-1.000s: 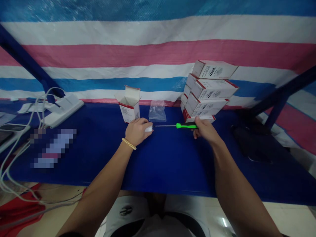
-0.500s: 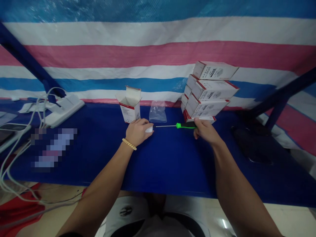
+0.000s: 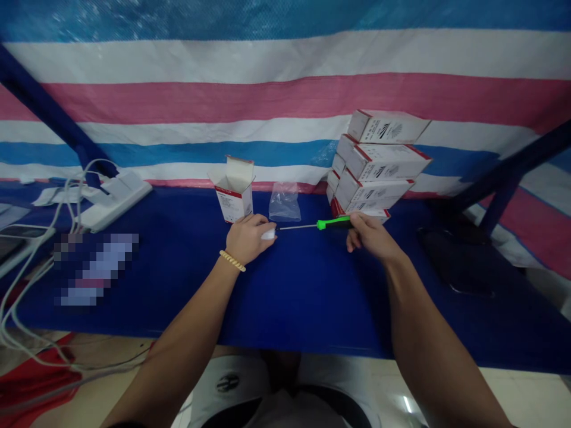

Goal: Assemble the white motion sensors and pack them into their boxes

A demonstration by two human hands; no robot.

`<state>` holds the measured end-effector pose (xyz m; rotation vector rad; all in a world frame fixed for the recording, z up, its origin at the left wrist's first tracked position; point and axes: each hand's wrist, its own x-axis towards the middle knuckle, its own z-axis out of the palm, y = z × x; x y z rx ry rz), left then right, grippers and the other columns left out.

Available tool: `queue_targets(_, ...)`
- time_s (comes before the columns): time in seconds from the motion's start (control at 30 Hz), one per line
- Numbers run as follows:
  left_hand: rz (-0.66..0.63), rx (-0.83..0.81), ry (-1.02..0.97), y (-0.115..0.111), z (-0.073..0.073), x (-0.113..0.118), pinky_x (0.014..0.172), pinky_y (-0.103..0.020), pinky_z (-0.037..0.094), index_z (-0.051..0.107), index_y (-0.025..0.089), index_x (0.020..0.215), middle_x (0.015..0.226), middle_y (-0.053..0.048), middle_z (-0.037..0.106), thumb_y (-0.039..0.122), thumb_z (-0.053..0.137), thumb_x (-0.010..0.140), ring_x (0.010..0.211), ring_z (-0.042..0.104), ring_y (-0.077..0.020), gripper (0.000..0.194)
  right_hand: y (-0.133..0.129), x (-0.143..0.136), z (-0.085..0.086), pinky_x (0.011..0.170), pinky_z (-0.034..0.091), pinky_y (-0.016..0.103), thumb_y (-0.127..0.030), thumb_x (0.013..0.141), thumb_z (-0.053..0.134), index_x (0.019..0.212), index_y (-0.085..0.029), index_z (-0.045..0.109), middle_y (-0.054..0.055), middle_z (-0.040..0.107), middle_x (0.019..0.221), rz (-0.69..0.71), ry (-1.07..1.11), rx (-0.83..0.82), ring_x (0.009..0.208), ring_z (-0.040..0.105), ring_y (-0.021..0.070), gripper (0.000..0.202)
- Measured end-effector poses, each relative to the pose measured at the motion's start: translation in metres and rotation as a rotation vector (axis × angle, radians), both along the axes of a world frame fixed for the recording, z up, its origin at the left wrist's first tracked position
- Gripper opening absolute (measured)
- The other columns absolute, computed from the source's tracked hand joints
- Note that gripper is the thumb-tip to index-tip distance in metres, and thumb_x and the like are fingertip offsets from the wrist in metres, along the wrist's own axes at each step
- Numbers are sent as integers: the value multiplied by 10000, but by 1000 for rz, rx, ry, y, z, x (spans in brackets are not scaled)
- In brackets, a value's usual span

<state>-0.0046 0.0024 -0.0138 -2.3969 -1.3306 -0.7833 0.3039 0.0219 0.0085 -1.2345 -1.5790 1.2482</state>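
Two bare forearms reach out over a table covered in smooth dark blue cloth. The left hand, with one beaded yellowish bracelet at the wrist, rests on the cloth with its fingers curled tight around one small white part, of which only a rounded end shows. The right hand grips one screwdriver by its bright green handle; the thin metal shaft lies nearly level and its tip meets the white part. Just behind the left hand stands one small white cardboard box with red trim, its top flaps open. Beside it sits one crumpled clear plastic bag. Behind the right hand rises a stack of boxes, four layers of matching closed rectangular cartons, somewhat askew. At far left lies one white power strip with several pale cables looping off the edge. A woven tarp in pink, white and blue stripes hangs behind.
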Motion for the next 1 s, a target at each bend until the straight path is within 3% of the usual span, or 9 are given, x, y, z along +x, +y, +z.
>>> queue_targets(0.1, -14, 1, 1, 0, 0, -1, 670, -326, 499, 729, 229, 961, 935, -43, 695, 341, 696, 816, 805, 650, -196, 186, 2, 2, -2, 406, 353, 262, -805, 779, 394, 549, -228, 417, -31, 365, 301, -57, -127, -18, 344, 513, 144, 621)
queue_targets(0.2, -31, 13, -5, 0, 0, -1, 671, -327, 503, 728, 232, 964, 929, -39, 692, 341, 700, 813, 799, 649, -194, 189, 4, 3, -4, 433, 380, 282, -825, 781, 323, 549, -218, 494, -11, 375, 300, -39, -93, -72, 359, 526, 158, 672)
queue_targets(0.3, -22, 1, -6, 0, 1, 0, 675, -331, 505, 730, 232, 964, 934, -43, 693, 337, 701, 811, 803, 648, -197, 188, 4, 3, -3, 464, 413, 310, -756, 793, 361, 729, -207, 562, -28, 413, 343, 58, 107, -119, 383, 539, 184, 588)
queue_targets(0.43, -18, -15, 1, 0, 1, 0, 677, -340, 506, 730, 231, 974, 947, -49, 694, 332, 692, 818, 806, 648, -204, 190, 2, 1, -1, 446, 405, 299, -569, 782, 539, 971, -235, 490, -90, 435, 391, 84, 250, -97, 367, 512, 179, 388)
queue_targets(0.6, -26, -13, 4, 0, 1, 0, 682, -338, 506, 731, 224, 980, 946, -57, 689, 330, 689, 819, 807, 646, -201, 197, 1, -1, -1, 411, 358, 256, -700, 811, 495, 704, -229, 430, -77, 390, 353, -26, 1, 5, 352, 510, 141, 488)
queue_targets(0.77, -17, -22, 1, 0, 2, 0, 674, -324, 504, 732, 223, 962, 940, -53, 694, 336, 687, 821, 811, 649, -196, 186, 3, 1, -2, 418, 373, 270, -803, 790, 373, 539, -221, 437, -20, 377, 305, -82, -146, -40, 348, 512, 145, 637)
queue_targets(0.87, -22, -5, -6, 0, 1, 0, 671, -323, 504, 730, 219, 954, 935, -50, 695, 339, 686, 824, 811, 650, -196, 182, 5, 1, -4, 430, 377, 282, -776, 810, 360, 619, -204, 505, 2, 445, 331, -61, -76, -73, 369, 536, 167, 620)
queue_targets(1.0, -32, 0, -12, 0, 0, 0, 674, -333, 507, 729, 219, 959, 932, -53, 693, 330, 680, 829, 812, 647, -200, 179, 5, 1, -5, 438, 395, 293, -623, 792, 520, 886, -226, 488, -52, 501, 388, 43, 171, -100, 395, 559, 197, 409)
